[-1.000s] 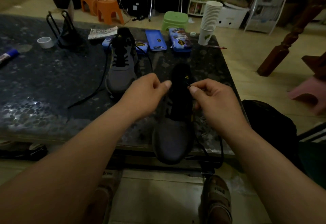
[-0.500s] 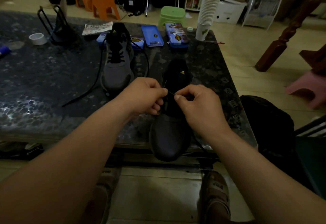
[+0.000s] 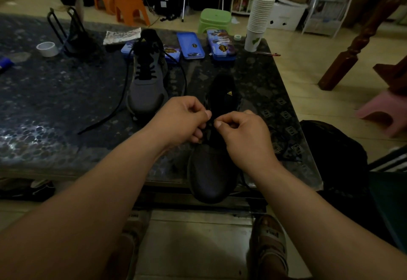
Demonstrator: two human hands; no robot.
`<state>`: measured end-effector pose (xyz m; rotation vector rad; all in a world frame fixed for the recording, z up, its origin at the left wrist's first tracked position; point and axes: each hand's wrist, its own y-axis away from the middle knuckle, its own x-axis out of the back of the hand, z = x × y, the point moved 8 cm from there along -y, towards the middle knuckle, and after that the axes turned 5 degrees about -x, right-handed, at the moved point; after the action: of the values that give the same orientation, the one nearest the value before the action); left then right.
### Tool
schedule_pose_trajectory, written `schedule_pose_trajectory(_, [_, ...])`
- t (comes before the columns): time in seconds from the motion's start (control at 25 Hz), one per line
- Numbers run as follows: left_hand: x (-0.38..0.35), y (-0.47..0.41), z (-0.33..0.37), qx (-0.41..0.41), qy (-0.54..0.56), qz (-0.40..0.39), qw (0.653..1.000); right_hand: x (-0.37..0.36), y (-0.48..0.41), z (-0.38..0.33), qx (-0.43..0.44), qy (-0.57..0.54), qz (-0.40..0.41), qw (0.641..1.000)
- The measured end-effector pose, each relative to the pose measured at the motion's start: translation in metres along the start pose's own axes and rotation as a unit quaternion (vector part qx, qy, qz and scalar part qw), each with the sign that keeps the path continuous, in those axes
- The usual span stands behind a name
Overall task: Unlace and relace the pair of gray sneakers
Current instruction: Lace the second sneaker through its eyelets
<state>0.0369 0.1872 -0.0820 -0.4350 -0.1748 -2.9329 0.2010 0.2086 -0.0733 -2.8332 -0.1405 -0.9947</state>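
Two gray sneakers lie on a dark stone table [image 3: 55, 108]. The near sneaker [image 3: 211, 169] points its toe over the table's front edge, its black tongue raised. My left hand [image 3: 182, 121] and my right hand [image 3: 242, 132] meet over its middle, each pinching the black lace [image 3: 210, 123] between thumb and forefinger. The hands hide the eyelets. The far sneaker [image 3: 147, 81] stands further back to the left, laced in black, with a loose lace end [image 3: 110, 114] trailing across the table.
Blue cases [image 3: 190, 45], a tall stack of paper cups [image 3: 258, 19], a tape roll [image 3: 47, 49] and a black wire stand [image 3: 70, 35] sit at the table's back. Orange stools [image 3: 123, 4], a green stool [image 3: 214, 19], a pink stool [image 3: 383, 112] stand on the floor. A black bag [image 3: 334, 147] is at right.
Both hands have come down and closer together over the near sneaker's lacing, from the tongue top to its middle.
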Motion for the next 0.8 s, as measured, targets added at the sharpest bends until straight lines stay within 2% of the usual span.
schedule_pose_trajectory(0.24, [0.001, 0.000, -0.002, 0.000, 0.011, -0.007, 1.000, 0.001, 0.004, 0.002, -0.006, 0.004, -0.026, 1.000])
schedule_pose_trajectory(0.6, [0.000, 0.003, -0.002, 0.015, 0.021, -0.035, 0.999, -0.006, 0.006, 0.002, -0.024, -0.056, 0.014, 0.998])
schedule_pose_trajectory(0.8, [-0.004, 0.004, -0.005, 0.039, 0.034, -0.035, 0.998, -0.010, 0.003, 0.002, -0.021, -0.028, 0.018, 0.999])
